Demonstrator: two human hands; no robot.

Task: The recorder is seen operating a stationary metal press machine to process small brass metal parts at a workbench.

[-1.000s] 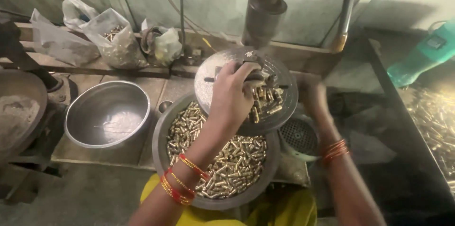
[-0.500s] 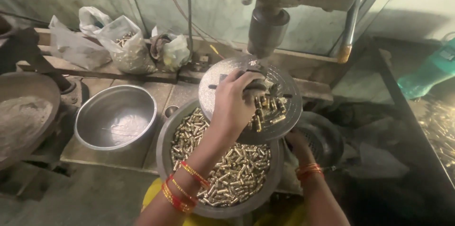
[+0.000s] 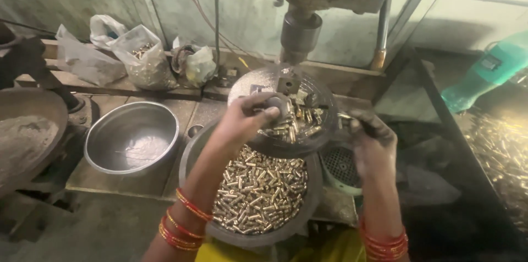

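- Brass, small and tube-shaped: the brass pieces (image 3: pixel 291 122) lie loose on the round machine plate (image 3: pixel 322 130) under the press head (image 3: pixel 300 34). Judged by look, each is light, stiff and smooth, apt to roll or slip, so take one across its sides between fingertips.
- Your left hand (image 3: pixel 250 119) sits over the plate's near-left part, fingers curled together at the pieces; whether they pinch one, you cannot tell.
- Your right hand (image 3: pixel 371 141) is at the plate's right edge, fingers bent around something dark there; what it grips is unclear.
- Just below the plate, partly under it, the round metal pan (image 3: pixel 192 155) holds a heap of the same brass pieces.
- Left of the plate, the steel bowl (image 3: pixel 132 138) looks nearly bare inside.
- Behind and left of the plate, plastic bags (image 3: pixel 143 61) stand on the ledge, one holding small metal parts.
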